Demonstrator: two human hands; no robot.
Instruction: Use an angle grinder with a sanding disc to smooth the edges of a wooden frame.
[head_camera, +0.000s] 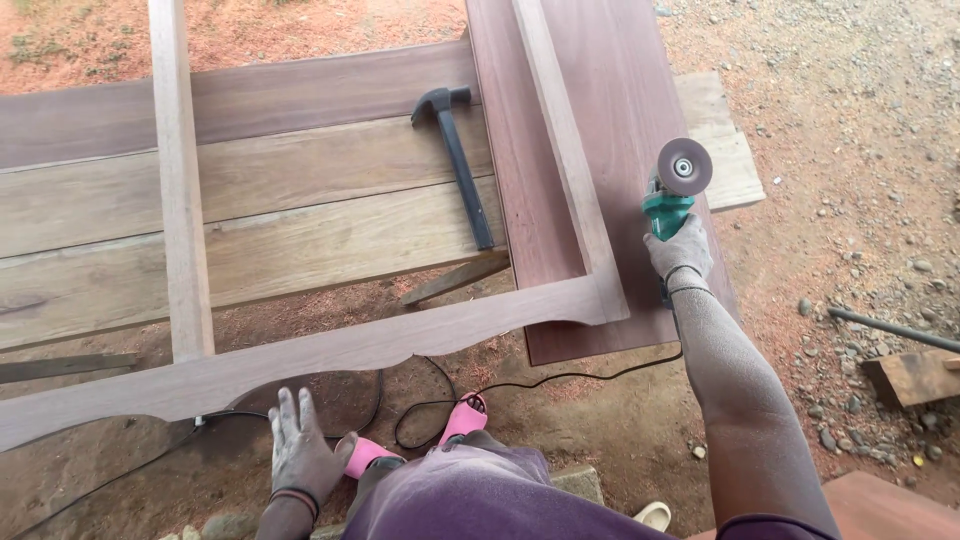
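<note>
While the gloved right hand (678, 250) gripped the green angle grinder (668, 195) by its body right of centre, it looked rigid, moderately heavy; left hand (300, 450) splayed, empty.

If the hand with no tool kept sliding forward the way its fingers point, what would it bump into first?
Most likely the scalloped rail of the wooden frame, just beyond the left hand's fingertips. Depth is unclear, so the hand may sit lower than the rail.

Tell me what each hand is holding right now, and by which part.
The right hand grips the green grinder by its body, disc pointing away. The left hand holds nothing; it's open near the wooden frame.
</note>
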